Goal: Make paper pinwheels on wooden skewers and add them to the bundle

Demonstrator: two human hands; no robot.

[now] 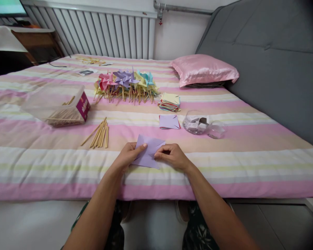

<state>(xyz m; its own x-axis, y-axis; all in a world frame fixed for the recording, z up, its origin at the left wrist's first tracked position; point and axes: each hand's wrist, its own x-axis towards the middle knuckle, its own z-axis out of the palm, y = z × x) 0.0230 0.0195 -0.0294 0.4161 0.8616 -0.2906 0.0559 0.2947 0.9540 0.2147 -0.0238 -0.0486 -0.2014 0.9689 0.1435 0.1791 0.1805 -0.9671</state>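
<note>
A lilac square of cut paper lies on the striped bed cover near the front edge. My left hand pinches its left side, thumb on top. My right hand has its fingers curled on the right corner of the same sheet. Beyond the sheet lies another lilac paper square. A bundle of wooden sticks rests to the left of my hands.
A row of finished paper pinwheels lies mid-bed, a stack of coloured paper squares beside it. A clear box with sticks stands left, a clear jar on its side right. A pink pillow and grey headboard lie right.
</note>
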